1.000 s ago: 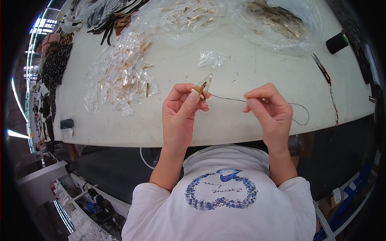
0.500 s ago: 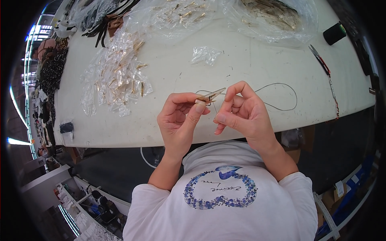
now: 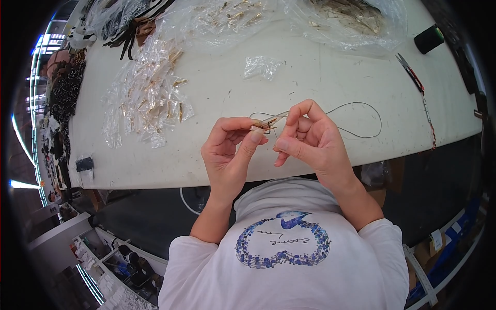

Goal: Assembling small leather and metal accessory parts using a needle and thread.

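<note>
Between thumb and index finger, my left hand [image 3: 229, 151] pinches a small brownish pointed clip [image 3: 267, 123], with its narrow tips toward my right hand. The fingers of my right hand [image 3: 311, 137] are bent, with thumb and index finger closed close beside the clip. A dark thread [image 3: 378, 116] runs by both hands and makes a wide loop on the table to the right. A short stretch of it runs from the clip to my right fingertips; whether a needle is there is too small to tell.
On the white table [image 3: 217, 82] lies a pile of small clear packets [image 3: 150, 93] with gold-coloured pieces. A plastic bag [image 3: 351, 26] of brownish pieces lies at the back. Thread snips [image 3: 411, 72] and a black thread spool [image 3: 429, 39] are at right; one clear packet [image 3: 262, 67] lies ahead.
My right hand has shifted slightly up and its index finger now covers the tip of the clip. The left hand keeps its pinch on the clip.
</note>
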`<state>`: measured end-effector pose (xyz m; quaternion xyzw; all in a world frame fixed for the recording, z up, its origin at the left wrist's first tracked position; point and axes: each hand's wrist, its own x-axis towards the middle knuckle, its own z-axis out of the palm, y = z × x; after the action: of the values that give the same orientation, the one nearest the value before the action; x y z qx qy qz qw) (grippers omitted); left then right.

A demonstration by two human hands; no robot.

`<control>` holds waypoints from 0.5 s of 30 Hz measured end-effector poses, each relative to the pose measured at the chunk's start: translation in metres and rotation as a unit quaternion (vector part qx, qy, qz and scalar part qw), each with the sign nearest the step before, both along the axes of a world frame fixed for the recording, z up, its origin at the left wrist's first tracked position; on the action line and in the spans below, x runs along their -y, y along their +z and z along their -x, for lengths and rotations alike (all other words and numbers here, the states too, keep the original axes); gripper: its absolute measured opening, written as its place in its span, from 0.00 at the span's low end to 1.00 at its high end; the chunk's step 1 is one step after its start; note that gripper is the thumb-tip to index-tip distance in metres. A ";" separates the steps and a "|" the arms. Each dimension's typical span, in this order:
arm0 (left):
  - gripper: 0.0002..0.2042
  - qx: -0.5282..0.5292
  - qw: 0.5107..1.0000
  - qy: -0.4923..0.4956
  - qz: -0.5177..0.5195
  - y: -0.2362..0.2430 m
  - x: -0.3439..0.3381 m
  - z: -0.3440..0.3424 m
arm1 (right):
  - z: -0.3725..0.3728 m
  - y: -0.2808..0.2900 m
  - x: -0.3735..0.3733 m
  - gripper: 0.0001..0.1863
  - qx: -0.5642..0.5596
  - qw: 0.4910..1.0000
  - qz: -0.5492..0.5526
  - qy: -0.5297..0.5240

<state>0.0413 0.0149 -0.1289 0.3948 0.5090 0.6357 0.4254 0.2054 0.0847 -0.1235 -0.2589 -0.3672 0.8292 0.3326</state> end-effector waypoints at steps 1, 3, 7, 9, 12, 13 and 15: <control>0.08 -0.003 1.000 -0.003 0.002 0.000 0.000 0.001 | 0.000 0.000 0.000 0.15 0.000 1.000 0.000 -0.001; 0.08 -0.007 1.000 -0.006 0.004 0.000 0.000 0.001 | 0.000 0.000 0.001 0.14 0.001 1.000 -0.004 -0.002; 0.08 -0.013 1.000 -0.007 0.006 0.000 0.001 0.001 | 0.000 0.000 0.001 0.14 0.001 1.000 0.003 -0.005; 0.08 -0.012 1.000 -0.006 0.005 -0.001 0.000 0.001 | 0.000 -0.001 0.000 0.14 0.003 1.000 0.000 0.002; 0.08 -0.018 1.000 -0.005 0.011 -0.001 0.001 0.001 | -0.001 -0.001 0.002 0.14 0.000 1.000 0.005 0.004; 0.08 -0.023 1.000 -0.005 0.013 -0.001 0.002 0.000 | -0.001 -0.001 0.003 0.14 0.000 1.000 0.006 0.004; 0.08 -0.028 1.000 -0.005 0.015 -0.001 0.004 -0.001 | -0.002 -0.001 0.003 0.13 0.007 1.000 0.009 0.005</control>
<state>0.0423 0.0113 -0.1296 0.4082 0.5280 0.6151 0.4198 0.2076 0.0819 -0.1248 -0.2655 -0.3636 0.8323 0.3234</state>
